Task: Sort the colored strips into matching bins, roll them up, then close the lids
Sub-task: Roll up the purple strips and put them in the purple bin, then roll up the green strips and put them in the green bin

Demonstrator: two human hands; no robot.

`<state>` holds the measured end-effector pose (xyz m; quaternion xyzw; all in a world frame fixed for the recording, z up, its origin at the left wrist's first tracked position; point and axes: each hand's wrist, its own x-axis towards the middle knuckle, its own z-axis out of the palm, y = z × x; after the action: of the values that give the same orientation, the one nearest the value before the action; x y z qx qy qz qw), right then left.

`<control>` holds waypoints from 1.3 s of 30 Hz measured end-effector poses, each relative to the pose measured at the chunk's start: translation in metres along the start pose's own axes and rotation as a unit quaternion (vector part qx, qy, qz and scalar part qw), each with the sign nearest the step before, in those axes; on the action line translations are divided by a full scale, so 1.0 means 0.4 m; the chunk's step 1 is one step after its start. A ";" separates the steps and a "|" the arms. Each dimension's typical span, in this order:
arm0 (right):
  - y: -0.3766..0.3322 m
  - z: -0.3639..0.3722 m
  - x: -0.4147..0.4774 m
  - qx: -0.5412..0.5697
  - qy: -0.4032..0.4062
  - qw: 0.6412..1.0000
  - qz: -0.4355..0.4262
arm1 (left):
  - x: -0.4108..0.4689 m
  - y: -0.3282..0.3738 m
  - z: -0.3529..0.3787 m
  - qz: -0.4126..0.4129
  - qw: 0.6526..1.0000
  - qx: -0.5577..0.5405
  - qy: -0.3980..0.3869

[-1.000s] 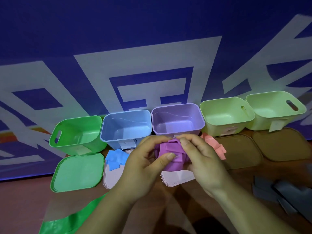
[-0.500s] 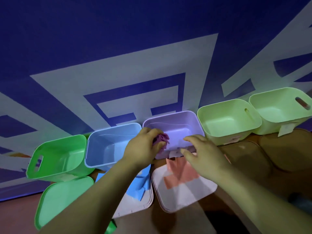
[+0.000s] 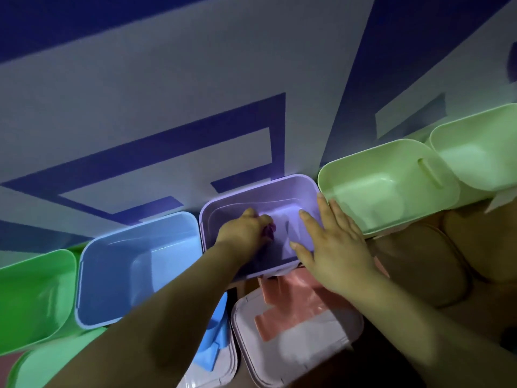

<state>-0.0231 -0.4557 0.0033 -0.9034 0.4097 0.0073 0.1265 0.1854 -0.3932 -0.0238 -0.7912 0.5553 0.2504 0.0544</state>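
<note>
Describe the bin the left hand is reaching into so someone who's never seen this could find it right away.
A row of open plastic bins stands against the blue and white wall. The purple bin is in the middle, between the blue bin and a pale green bin. It is the only purple one, with the left hand inside it and the right hand on its rim.

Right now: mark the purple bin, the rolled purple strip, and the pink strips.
purple bin (image 3: 251, 189): head view, far rim.
rolled purple strip (image 3: 270, 230): head view, bit showing past the left hand's fingers.
pink strips (image 3: 291, 312): head view, middle of the pile.
</note>
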 end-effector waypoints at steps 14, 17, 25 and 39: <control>-0.011 -0.043 -0.054 0.007 0.011 1.000 -0.014 | -0.125 -0.009 -0.029 -0.040 0.995 -0.055 0.067; -0.036 -0.067 -0.106 0.012 0.006 0.999 -0.032 | -0.256 -0.002 -0.041 -0.039 0.987 -0.074 0.136; -0.182 -0.054 -0.292 0.028 -0.019 0.992 -0.119 | -0.678 -0.009 0.083 -0.121 0.959 -0.136 0.217; -0.525 0.127 -0.577 0.038 -0.214 0.944 -0.250 | -1.170 -0.178 0.479 -0.332 0.900 -0.232 0.163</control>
<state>-0.0159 -0.1407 0.0278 -0.9486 0.1337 0.1528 0.2427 0.0648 0.1020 0.0097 -0.9494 0.1879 0.2076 -0.1422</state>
